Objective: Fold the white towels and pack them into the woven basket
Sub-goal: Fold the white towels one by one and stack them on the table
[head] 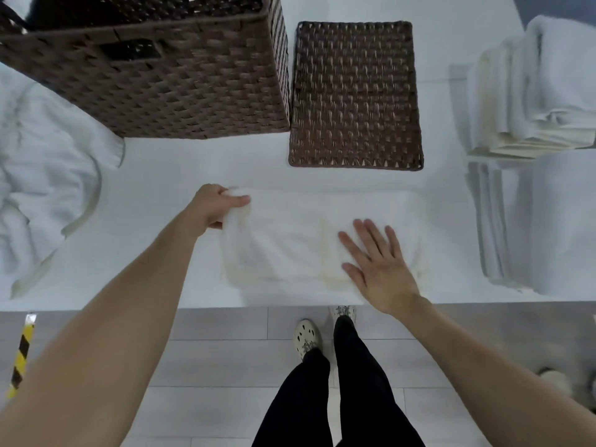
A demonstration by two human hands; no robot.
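Observation:
A white towel [300,240] lies partly folded on the white table, close to its front edge. My left hand [216,204] is shut on the towel's left end, which it holds bunched and slightly lifted. My right hand [377,266] rests flat on the towel's right part, fingers spread. The dark brown woven basket [167,88] stands at the back left, beyond the towel. Its inside is mostly out of view.
A flat woven lid [354,95] lies right of the basket. A crumpled white towel pile [42,175] sits at the left. Folded white towels [541,101] are stacked at the right, more below them [548,227]. The table edge [129,304] runs above a tiled floor and my feet.

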